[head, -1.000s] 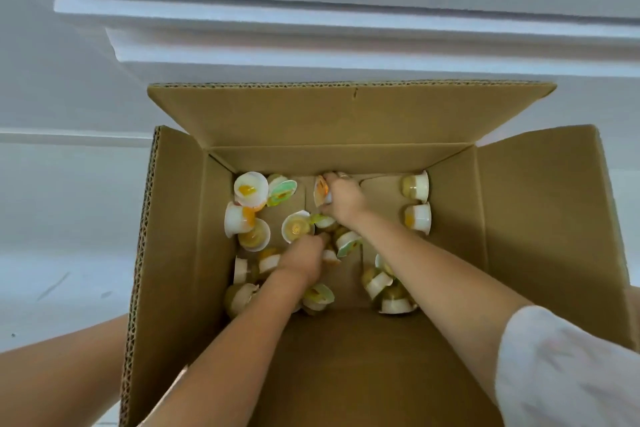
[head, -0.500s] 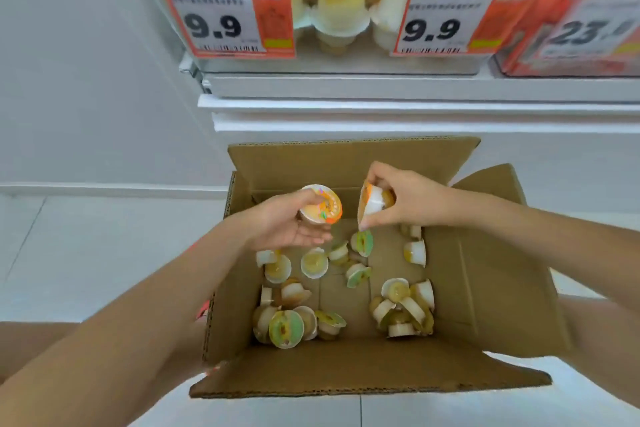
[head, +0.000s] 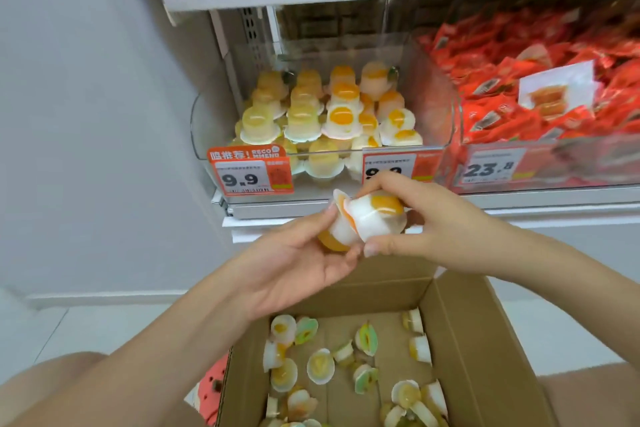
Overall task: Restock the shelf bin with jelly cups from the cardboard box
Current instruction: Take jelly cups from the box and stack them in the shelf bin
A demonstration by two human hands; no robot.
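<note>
Left hand (head: 298,258): curled under one jelly cup (head: 337,230), holding it.
Right hand (head: 420,224): pinching another jelly cup (head: 379,215), touching the first.
Shelf bin (head: 207,125): just above both hands, full of cups.
Cardboard box (head: 485,340): below, more cups inside.

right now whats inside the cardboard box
Loose jelly cups lie scattered on the floor of the cardboard box. Its near end is out of frame, and the left forearm covers the near left corner.

Both hands (head: 363,239) hold jelly cups (head: 375,218) before bin (head: 204,128).
</note>
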